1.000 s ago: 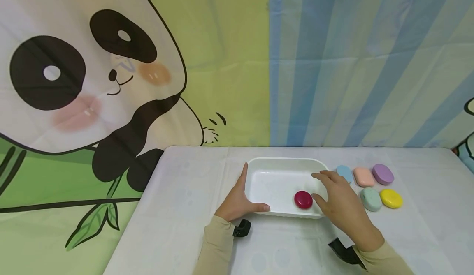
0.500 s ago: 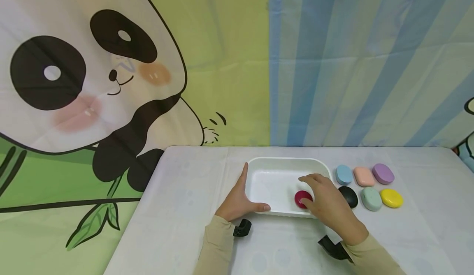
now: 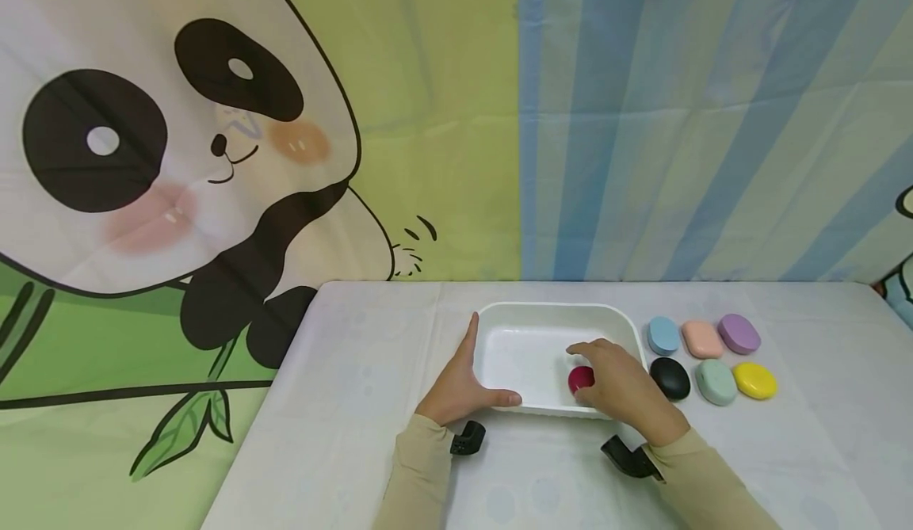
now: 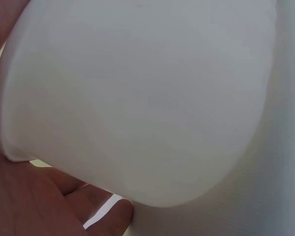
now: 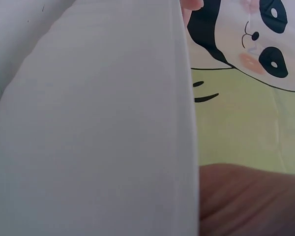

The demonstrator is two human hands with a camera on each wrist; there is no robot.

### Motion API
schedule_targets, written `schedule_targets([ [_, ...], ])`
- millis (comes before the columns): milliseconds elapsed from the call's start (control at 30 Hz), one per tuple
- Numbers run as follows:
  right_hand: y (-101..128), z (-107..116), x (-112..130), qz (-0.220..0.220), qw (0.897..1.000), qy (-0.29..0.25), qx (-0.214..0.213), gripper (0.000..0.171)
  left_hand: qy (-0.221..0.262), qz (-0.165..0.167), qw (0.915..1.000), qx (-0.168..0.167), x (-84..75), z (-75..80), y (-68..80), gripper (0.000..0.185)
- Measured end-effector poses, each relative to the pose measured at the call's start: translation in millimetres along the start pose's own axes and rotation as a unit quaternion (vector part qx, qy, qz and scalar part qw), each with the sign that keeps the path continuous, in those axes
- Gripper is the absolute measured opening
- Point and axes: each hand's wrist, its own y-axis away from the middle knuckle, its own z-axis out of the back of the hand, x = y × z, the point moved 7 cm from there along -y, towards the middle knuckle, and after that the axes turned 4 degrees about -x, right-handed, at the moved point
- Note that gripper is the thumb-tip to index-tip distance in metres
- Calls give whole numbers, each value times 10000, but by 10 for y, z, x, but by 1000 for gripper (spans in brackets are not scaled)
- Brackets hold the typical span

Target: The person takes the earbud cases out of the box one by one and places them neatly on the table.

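A white rectangular tray stands on the table with a smooth red round piece inside, near its front right. My left hand grips the tray's front left corner, its thumb on the front rim and its fingers along the left side; in the left wrist view the fingers reach past the tray's wall. My right hand is over the tray's right side, thumb and fingers apart around the red piece, the thumb overlapping its lower edge. In the right wrist view the tray's outer wall hides the fingertips.
Right of the tray lie a black piece, a blue one, a peach square one, a purple one, a mint one and a yellow one. A printed panda cloth hangs behind the white table.
My right hand has moved left and into the tray, down to the red piece, uncovering the black piece. The left hand and tray have stayed in place.
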Motion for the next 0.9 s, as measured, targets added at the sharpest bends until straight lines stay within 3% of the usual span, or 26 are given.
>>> schedule_targets([
  [367, -54, -52, 14, 217, 9984, 61, 511, 49, -21, -65, 10000, 8, -24, 3, 1, 143],
  [900, -71, -60, -45, 147, 9988, 183, 430, 41, -83, -4, 10000, -11, 1, 10, 3, 143],
])
